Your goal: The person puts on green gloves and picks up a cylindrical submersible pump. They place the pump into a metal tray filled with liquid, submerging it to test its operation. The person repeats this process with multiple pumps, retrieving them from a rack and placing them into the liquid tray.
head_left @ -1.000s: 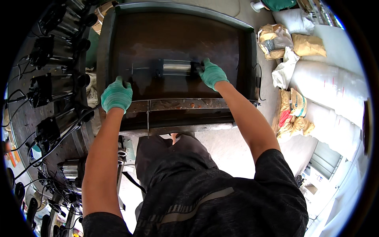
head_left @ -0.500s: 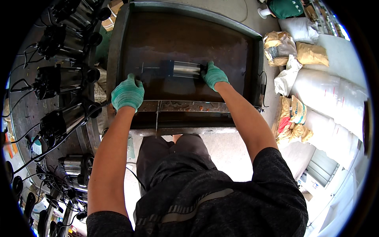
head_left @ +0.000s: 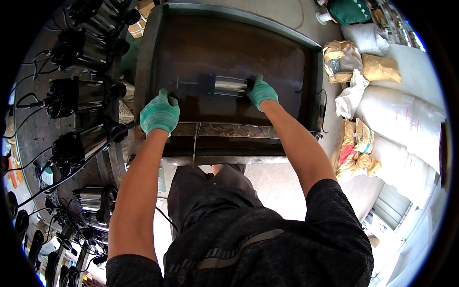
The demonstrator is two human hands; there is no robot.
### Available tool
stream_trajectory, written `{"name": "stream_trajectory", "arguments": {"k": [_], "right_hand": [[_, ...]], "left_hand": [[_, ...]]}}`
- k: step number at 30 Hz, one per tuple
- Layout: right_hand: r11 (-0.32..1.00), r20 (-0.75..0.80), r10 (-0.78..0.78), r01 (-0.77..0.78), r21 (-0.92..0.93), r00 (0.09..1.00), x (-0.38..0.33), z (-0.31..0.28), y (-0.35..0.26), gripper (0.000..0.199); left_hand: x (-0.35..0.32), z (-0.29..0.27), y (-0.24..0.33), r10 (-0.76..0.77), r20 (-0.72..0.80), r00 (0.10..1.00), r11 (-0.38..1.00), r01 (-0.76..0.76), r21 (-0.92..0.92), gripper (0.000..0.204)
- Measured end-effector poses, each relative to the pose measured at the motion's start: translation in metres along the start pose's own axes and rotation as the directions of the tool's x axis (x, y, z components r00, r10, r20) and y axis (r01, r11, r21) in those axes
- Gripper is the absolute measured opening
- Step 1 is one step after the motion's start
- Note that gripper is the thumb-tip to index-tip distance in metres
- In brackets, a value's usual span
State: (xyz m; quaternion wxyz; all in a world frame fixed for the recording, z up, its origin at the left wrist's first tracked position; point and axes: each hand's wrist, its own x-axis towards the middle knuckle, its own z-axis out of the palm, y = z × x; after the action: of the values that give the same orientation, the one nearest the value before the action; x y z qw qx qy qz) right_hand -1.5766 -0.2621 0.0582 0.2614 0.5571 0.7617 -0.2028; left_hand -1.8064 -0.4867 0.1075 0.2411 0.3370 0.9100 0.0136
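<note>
Boxy tank (head_left: 147, 57) — silvery cylinder (head_left: 230, 86); ribbed gloves (head_left: 262, 94)

Floor (head_left: 275, 181): pale grey, glaring white in places
Left bench (head_left: 36, 133): dark, long
Right side: brown sacks (head_left: 381, 68), pale plastic-wrapped bundles (head_left: 406, 112)
Light: brightest at lower right, dimmer leftward

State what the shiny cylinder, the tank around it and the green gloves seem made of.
Shiny cylinder: polished metal, probably steel, from its bright streaks. Tank: likely metal too, dull and dark, going by its thin, straight walls; perhaps painted. Green gloves: probably knit fabric, judging by the banded rows; any coating is unclear.
</note>
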Motion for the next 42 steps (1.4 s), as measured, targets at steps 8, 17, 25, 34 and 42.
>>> {"name": "stream_trajectory", "arguments": {"k": [8,17,25,34,42], "right_hand": [[0.987,0.012,0.028,-0.025,-0.159,1.000,-0.018,-0.037,-0.016,0.069],[0.973,-0.162,-0.112,0.075,-0.216,0.980,-0.148,-0.147,0.033,0.048],[0.969,-0.258,-0.236,0.208,-0.131,0.937,-0.247,-0.157,0.043,0.035],[0.936,-0.077,-0.341,0.331,-0.118,0.937,-0.263,-0.091,0.026,0.033],[0.948,-0.119,-0.319,0.319,-0.018,0.940,-0.263,-0.049,0.033,0.040]], "left_hand": [[-0.006,0.003,-0.010,0.022,-0.138,0.990,0.965,-0.058,-0.257,0.029],[-0.029,-0.054,-0.058,-0.003,-0.475,0.880,0.289,-0.453,-0.843,0.019],[-0.149,-0.149,-0.094,-0.137,-0.382,0.914,0.186,-0.355,-0.916,0.020],[-0.185,-0.122,-0.144,-0.380,-0.280,0.881,0.189,-0.222,-0.956,0.017],[-0.237,-0.044,-0.206,-0.389,-0.168,0.906,0.310,-0.043,-0.950,0.021]]}}
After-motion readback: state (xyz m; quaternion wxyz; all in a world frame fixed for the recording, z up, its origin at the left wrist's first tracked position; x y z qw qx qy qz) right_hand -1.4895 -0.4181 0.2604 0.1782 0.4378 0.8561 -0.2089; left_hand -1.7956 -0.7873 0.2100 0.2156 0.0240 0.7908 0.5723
